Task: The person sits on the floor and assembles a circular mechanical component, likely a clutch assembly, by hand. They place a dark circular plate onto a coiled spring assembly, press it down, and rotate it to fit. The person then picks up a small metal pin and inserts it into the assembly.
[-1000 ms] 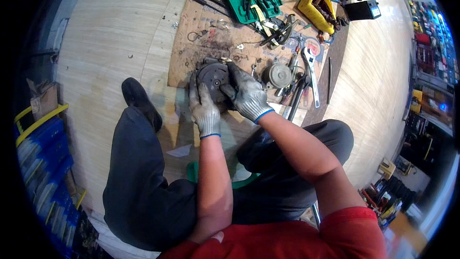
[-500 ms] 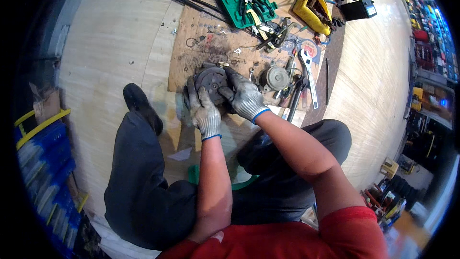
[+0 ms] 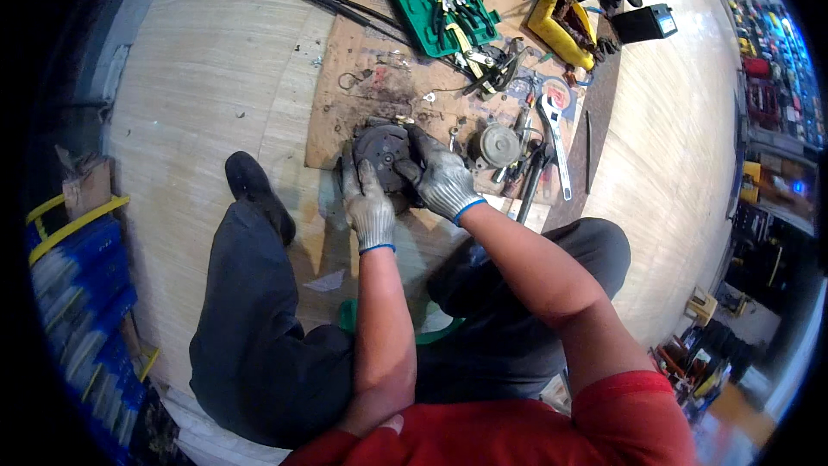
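left hand (image 3: 369, 201) and right hand (image 3: 442, 178), half-curled, hold one round part (image 3: 379, 150) at the near edge of one cardboard sheet (image 3: 329, 125).

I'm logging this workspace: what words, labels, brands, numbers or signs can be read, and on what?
None reads clearly enough to quote.
Cardboard: blurred, smudged printing.
Adjustable wrench: any marks too small.
Black box: pale label, too small.
Dark round part: nothing readable.
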The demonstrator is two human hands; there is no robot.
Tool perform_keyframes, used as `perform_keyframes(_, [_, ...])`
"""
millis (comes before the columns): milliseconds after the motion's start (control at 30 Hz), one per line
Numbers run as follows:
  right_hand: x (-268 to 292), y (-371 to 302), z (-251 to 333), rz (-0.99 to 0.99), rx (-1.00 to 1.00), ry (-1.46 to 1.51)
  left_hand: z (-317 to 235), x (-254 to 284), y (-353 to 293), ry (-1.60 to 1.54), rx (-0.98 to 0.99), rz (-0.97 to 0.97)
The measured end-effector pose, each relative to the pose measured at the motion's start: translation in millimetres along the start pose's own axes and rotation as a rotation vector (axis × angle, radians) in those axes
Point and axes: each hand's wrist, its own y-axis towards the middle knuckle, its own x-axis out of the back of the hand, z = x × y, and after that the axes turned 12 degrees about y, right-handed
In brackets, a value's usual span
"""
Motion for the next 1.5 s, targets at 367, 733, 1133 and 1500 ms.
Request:
perform_keyframes(367, [9.2,7.4,-3.9,-0.028,-0.111,0.178,0.8,-28.8,-41.5,0.143,0.080,-0.262])
perform_keyframes(733, [2.3,6.4,3.8,-0.231,-0.068,0.176,1.4,-26.6,-40.6,0.209,-0.078,-0.233])
perform_keyframes(1133, [2.9,-1.7,2.8,-0.305,-0.020,-0.112,-4.3,-5.9,-12.0,0.280,-0.149,-0.123])
perform_keyframes(1500, [19.9,5.1,12.3,-0.050,0.113,-0.297,-19.2,3.8,-13.3,0.512,-0.236,-0.130])
